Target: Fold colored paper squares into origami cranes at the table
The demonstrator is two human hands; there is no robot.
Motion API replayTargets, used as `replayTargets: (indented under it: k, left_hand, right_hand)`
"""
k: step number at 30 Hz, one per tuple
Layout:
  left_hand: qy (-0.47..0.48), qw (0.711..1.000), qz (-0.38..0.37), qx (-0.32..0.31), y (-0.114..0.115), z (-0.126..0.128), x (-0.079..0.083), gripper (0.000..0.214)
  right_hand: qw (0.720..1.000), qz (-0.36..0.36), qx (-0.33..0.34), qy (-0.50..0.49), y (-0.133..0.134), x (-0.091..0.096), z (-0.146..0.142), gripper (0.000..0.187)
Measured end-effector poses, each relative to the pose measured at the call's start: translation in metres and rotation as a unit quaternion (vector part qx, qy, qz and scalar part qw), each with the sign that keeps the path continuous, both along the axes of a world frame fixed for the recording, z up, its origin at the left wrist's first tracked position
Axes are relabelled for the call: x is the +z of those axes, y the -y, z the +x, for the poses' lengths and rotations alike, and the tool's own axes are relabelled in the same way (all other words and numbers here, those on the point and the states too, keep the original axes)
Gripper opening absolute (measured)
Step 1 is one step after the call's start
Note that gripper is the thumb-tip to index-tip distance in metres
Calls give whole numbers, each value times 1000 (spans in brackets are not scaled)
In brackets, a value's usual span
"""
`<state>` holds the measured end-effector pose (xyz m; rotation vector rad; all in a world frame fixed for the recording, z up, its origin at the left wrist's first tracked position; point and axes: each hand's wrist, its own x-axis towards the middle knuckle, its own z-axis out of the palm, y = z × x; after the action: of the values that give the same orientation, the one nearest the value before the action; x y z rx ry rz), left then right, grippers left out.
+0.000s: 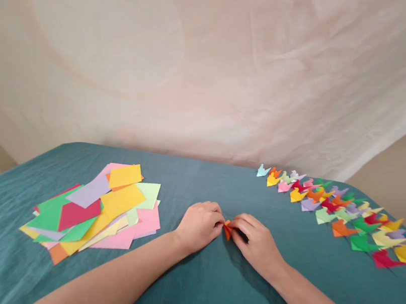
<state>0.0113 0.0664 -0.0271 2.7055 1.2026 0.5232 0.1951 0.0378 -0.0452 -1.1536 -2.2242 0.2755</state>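
Observation:
A small folded piece of orange paper [228, 231] is pinched between my two hands, just above the middle of the table. My left hand [201, 225] closes on its left side, fingertips together and knuckles up. From the other side, my right hand [256, 240] grips it between thumb and fingers, with a gap showing inside the curled fingers. The fingers cover part of the orange paper, so its full shape is hidden.
Loose coloured paper sheets [123, 201] lie in an overlapping pile on the left. Rows of small folded paper birds [340, 228] in many colours stand along the right. A teal cloth [174, 290] covers the table, and a pale fabric sheet [207, 71] hangs behind it.

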Motion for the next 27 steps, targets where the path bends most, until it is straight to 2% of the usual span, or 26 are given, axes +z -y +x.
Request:
replayTargets:
  k: [5, 14, 27]
  left_hand:
    - [30, 999, -24, 0, 0, -2, 0, 21]
    - [-10, 998, -3, -61, 1, -9, 2, 32]
    - [16, 997, -18, -80, -7, -13, -7, 37]
  right_hand:
    - [1000, 2, 1, 2, 0, 1, 1, 16]
    - [999, 10, 24, 26, 2, 1, 2, 20]
    - [997, -16, 44, 64, 4, 4, 5, 40]
